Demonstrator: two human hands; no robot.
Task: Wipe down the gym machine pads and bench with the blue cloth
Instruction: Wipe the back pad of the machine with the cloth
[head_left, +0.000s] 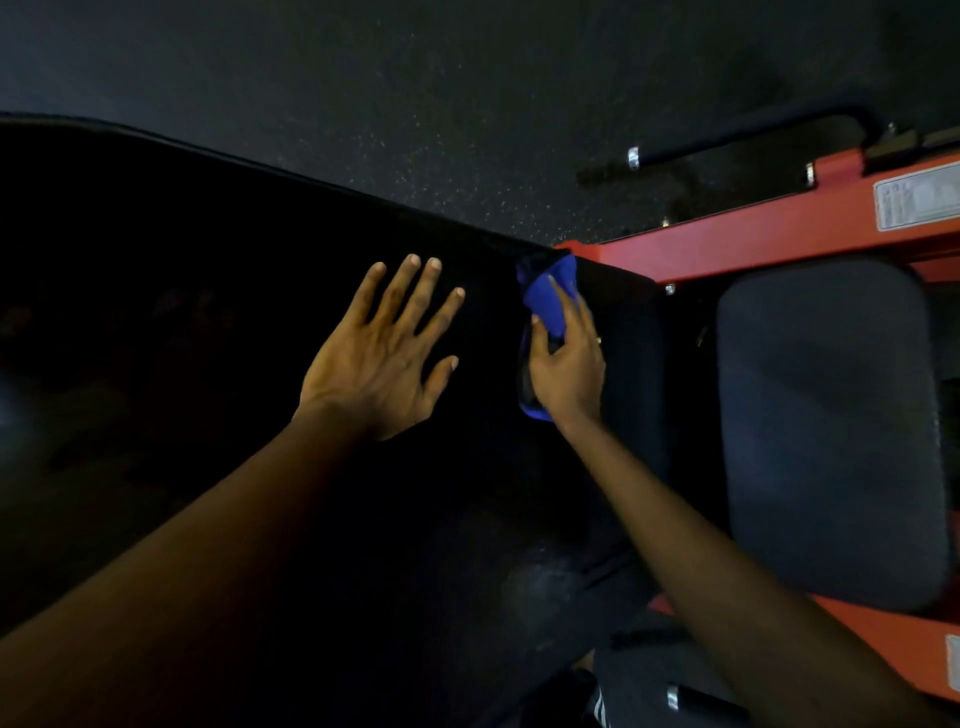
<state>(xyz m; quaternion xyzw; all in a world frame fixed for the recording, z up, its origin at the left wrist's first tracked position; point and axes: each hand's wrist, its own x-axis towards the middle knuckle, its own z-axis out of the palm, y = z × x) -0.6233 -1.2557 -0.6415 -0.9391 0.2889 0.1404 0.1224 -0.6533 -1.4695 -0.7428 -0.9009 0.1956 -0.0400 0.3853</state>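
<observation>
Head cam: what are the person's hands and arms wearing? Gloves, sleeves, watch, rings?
Both forearms are bare as far as the frame shows: no sleeves, no watch or wristband. The left hand and right hand have no gloves. A small glint on a right-hand finger may be a ring; too small to confirm.

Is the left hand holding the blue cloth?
No, the right hand grips the blue cloth, while the left hand rests open on the black pad.
</observation>
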